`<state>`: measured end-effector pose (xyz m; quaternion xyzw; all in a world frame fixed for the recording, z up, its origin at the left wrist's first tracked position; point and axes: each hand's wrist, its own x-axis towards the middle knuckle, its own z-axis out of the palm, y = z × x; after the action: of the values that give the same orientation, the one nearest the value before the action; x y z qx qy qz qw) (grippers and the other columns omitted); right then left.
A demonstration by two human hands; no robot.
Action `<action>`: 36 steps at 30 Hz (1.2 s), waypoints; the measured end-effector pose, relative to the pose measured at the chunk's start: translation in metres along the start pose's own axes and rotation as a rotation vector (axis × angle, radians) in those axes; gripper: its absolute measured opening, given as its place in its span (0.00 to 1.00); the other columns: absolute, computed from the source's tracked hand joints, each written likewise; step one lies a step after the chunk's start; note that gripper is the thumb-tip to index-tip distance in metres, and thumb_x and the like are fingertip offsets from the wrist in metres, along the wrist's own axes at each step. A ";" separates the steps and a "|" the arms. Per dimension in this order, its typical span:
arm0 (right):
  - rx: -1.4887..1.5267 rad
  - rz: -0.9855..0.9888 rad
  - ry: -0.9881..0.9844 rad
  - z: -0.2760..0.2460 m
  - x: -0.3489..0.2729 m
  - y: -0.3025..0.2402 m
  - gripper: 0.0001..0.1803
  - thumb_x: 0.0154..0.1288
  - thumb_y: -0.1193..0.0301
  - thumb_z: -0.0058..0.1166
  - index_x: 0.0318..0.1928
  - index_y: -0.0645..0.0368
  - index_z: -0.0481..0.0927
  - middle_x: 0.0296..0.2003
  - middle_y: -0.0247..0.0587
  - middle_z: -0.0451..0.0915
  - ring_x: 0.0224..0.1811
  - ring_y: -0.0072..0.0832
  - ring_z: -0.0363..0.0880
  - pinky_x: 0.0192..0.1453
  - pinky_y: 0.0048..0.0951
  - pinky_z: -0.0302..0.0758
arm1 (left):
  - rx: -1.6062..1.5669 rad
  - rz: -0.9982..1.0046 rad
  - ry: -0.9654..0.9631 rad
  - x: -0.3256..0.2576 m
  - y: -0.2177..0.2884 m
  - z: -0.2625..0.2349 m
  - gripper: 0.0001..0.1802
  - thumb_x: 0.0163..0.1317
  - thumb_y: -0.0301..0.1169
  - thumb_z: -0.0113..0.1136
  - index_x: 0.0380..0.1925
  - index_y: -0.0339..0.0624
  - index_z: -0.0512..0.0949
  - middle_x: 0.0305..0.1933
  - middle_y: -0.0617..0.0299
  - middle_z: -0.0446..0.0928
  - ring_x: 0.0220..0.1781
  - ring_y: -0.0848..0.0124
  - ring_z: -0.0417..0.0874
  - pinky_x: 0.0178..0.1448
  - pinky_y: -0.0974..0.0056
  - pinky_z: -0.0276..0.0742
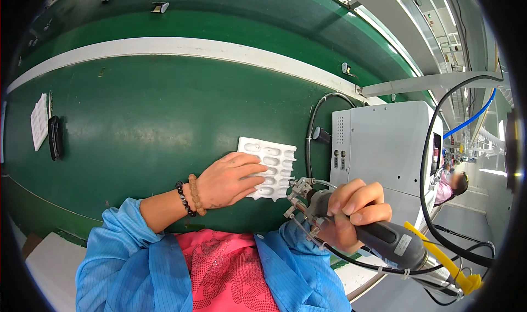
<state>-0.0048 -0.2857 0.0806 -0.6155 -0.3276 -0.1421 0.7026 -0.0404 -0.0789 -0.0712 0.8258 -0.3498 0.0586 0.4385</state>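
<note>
Head view shows a white tray [279, 162] with rows of rounded hollows, lying on the green tabletop [164, 103] in front of the person. The left hand [233, 180] is spread upon its left part, with fingers extended over the hollows; it does not appear to grasp anything, though what may lie beneath the fingertips I cannot tell. The right hand [357, 209] is closed around a grey hand tool [387, 239], which is tilted, with its metal head [301, 189] toward the right edge of the tray. Whether this metal head touches the tray, or is only just beside it, cannot be told from this angle.

The step in hand, as I judge it, is to steady the tray while the tool is brought to it. The next move calls for light, even pressure from the left hand, fingertips away from the metal head, and a firm right wrist, because the tool looks heavy and carries a cable.

A grey machine [379, 147] stands to the right; well apart, at far left, lies another pale tray [39, 122] near a black object [54, 138].
</note>
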 end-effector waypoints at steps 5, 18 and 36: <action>0.035 -0.011 -0.105 -0.004 0.002 0.003 0.14 0.49 0.90 0.60 0.33 0.60 0.76 0.32 0.44 0.77 0.25 0.33 0.79 0.25 0.27 0.78 | -0.009 -0.009 -0.007 -0.001 -0.001 0.000 0.17 0.55 0.32 0.67 0.46 0.43 0.81 0.60 0.60 0.76 0.62 0.60 0.75 0.64 0.53 0.72; 0.104 0.047 -0.106 -0.008 -0.001 0.001 0.20 0.41 0.93 0.60 0.37 0.63 0.76 0.34 0.48 0.77 0.22 0.33 0.79 0.23 0.30 0.78 | -0.037 -0.025 -0.025 0.001 -0.001 -0.003 0.17 0.55 0.31 0.67 0.46 0.44 0.81 0.60 0.61 0.76 0.62 0.60 0.75 0.64 0.53 0.71; -0.002 -0.003 -0.052 0.002 0.004 0.006 0.14 0.51 0.88 0.64 0.35 0.59 0.76 0.33 0.42 0.77 0.28 0.32 0.79 0.30 0.31 0.79 | -0.061 -0.043 -0.020 0.000 -0.002 -0.001 0.17 0.55 0.30 0.67 0.46 0.43 0.82 0.60 0.61 0.77 0.63 0.60 0.75 0.64 0.53 0.72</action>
<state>0.0013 -0.2814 0.0783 -0.6190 -0.3468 -0.1274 0.6930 -0.0385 -0.0774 -0.0719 0.8199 -0.3382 0.0302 0.4610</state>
